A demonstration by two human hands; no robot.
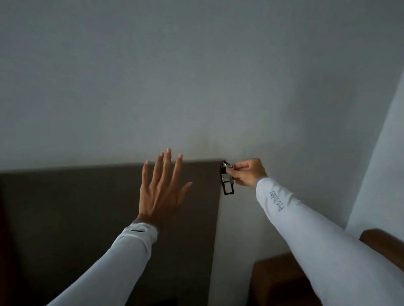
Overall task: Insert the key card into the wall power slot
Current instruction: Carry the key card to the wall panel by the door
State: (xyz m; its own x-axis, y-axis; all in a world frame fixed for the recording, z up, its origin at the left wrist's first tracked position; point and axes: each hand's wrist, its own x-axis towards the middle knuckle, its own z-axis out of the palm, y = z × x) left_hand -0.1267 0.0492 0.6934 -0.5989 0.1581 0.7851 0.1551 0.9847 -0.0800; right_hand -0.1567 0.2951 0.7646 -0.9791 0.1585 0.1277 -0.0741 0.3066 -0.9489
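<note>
Right hand: the right hand [248, 171], in a long white sleeve [309, 235], is closed in a fingertip pinch on a small black key card [224, 172] with a metal ring at its top.
Key card: held upright against the black rectangular wall power slot [227, 186]; I cannot tell how far in it sits.
Wall power slot: mounted on the pale grey painted wall [201, 70], just beside the right edge of the dark brown padded headboard [86, 205].
Left hand: the left hand [162, 188] is open, fingers spread and raised (nothing in it), in front of the headboard.
Lower right: a brown wooden piece of furniture [282, 288].
</note>
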